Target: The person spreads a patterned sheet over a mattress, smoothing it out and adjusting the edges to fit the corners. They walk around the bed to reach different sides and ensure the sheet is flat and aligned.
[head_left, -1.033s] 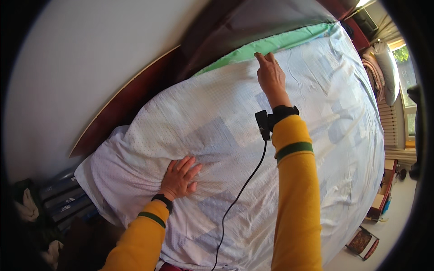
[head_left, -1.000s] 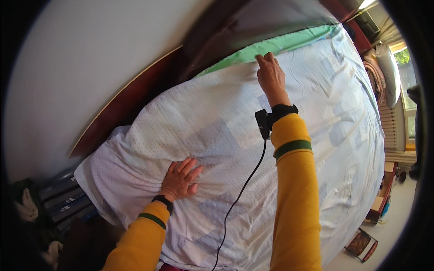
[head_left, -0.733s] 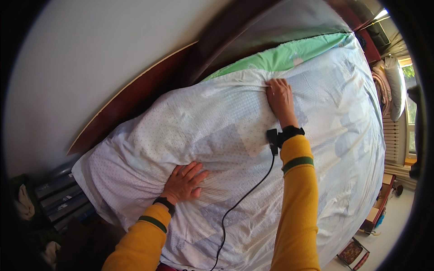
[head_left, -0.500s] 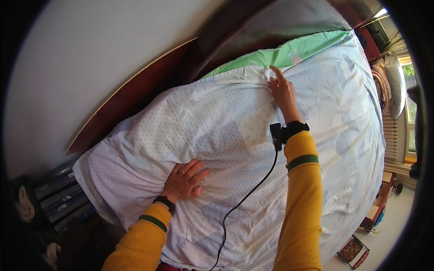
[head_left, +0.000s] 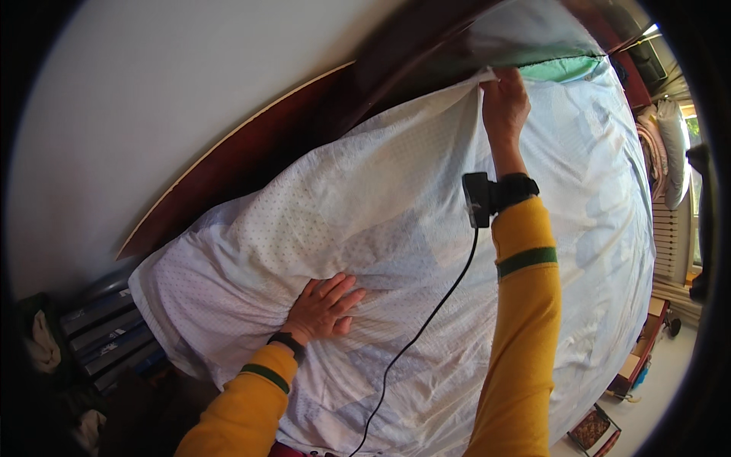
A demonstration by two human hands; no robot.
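A pale, patterned bed sheet [head_left: 365,206] covers the bed, wrinkled across its width. At the far edge my right hand [head_left: 505,103] is closed on the sheet's border and lifts it toward the headboard. To the right of that hand a strip of green cloth [head_left: 562,70] shows beyond the sheet. My left hand [head_left: 323,306] lies flat on the sheet nearer to me, fingers spread, with creases running out from it. A black device [head_left: 477,199] with a cable is strapped to my right wrist.
The dark headboard [head_left: 304,126] curves along the far side, with a grey wall [head_left: 167,99] behind it. Slatted dark frame [head_left: 106,335] stands at left. Folded bedding [head_left: 661,145] is by the window, and a chair [head_left: 592,430] is at lower right. The black cable [head_left: 415,339] trails over the sheet.
My right hand has moved farther away and closed on the sheet's edge, pulling it over much of the green cloth. My left hand stays pressed on the sheet.
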